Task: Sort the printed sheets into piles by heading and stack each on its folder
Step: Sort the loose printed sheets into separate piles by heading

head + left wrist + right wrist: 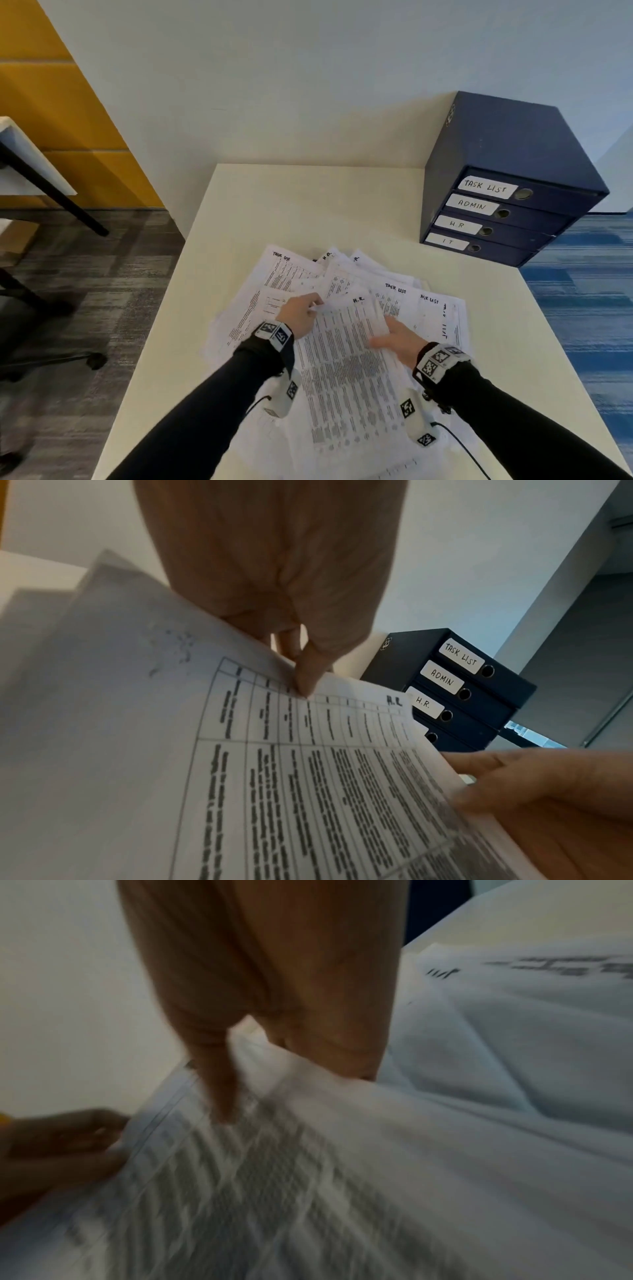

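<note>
A printed sheet headed "H.R." [346, 359] is lifted above a fanned heap of printed sheets [411, 301] on the cream table [308, 205]. My left hand [301, 313] pinches the sheet's top left edge between thumb and fingers [308, 680]. My right hand [394, 337] grips its right edge, thumb on top [219, 1096] and fingers under. Sheets in the heap show "TASK LIST" and "H.R." headings. A stack of dark blue folders [496, 212] labelled TASK LIST, ADMIN, H R and IT stands at the table's far right.
A white wall runs behind the table. The table's left edge drops to grey carpet with a chair base [92, 359]. Blue carpet [589, 308] lies to the right. Bare tabletop shows between the heap and the wall.
</note>
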Motion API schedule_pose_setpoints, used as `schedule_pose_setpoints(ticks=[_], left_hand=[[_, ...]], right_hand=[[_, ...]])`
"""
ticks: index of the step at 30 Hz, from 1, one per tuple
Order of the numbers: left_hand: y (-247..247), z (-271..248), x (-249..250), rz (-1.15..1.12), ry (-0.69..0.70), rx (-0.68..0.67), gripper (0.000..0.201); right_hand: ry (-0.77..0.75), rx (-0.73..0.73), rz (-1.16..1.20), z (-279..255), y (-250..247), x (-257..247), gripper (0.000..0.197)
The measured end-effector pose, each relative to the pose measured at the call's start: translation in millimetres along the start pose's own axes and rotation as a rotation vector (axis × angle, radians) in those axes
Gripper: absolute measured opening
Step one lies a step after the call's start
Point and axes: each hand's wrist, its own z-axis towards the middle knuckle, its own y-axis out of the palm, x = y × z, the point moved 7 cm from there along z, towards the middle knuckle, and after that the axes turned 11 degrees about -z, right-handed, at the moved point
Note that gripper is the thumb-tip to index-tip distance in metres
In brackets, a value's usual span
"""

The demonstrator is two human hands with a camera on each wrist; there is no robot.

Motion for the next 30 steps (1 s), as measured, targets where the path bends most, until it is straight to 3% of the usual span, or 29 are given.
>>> schedule_pose_setpoints(ticks=[2, 5, 7, 9, 11, 12, 16, 18, 20, 24, 27, 30], left_hand=[[0, 3, 4, 0.070, 0.027, 0.069, 0.038], [-4, 5, 9, 0.245, 0.067, 0.050, 0.073], [-9, 6, 3, 0.207, 0.039, -0.042, 0.070], [-14, 8, -13, 0.104, -0.031, -0.125, 0.058], [-18, 7, -29, 0.111, -0.072, -0.153, 0.056], [-19, 6, -37, 0.116, -0.089, -0.152, 0.057], [-23, 6, -59, 0.058, -0.110, -0.134, 0.057], [-25, 9, -63, 0.048, -0.107, -0.151, 0.056], [-27, 14, -61, 0.049, -0.086, -0.151, 0.056], [-28, 24, -57, 0.050, -0.086, -0.142, 0.058], [-28, 32, -48, 0.067, -0.025, -0.107, 0.046], [-27, 34, -28, 0.113, 0.097, -0.024, 0.026]], right_hand=[[-0.022, 0.029, -0.014, 0, 1, -2, 0.049], [-0.029, 0.043, 0.101, 5, 1, -5, 0.059], [-0.029, 0.014, 0.145, 13, 6, -5, 0.057], [-0.013, -0.088, 0.045, 17, 16, -10, 0.051], [-0.057, -0.207, -0.161, 17, 24, -30, 0.030], [-0.098, -0.169, -0.307, 22, 19, -42, 0.027], [-0.179, 0.436, -0.836, 48, -40, -95, 0.040], [-0.097, 0.450, -1.067, 60, -48, -100, 0.047], [-0.055, 0.420, -1.136, 68, -52, -99, 0.044], [-0.178, 0.535, -1.117, 56, -47, -94, 0.031], [-0.356, 0.671, -1.140, 40, -38, -87, 0.031], [-0.393, 0.599, -1.124, 37, -23, -73, 0.038]])
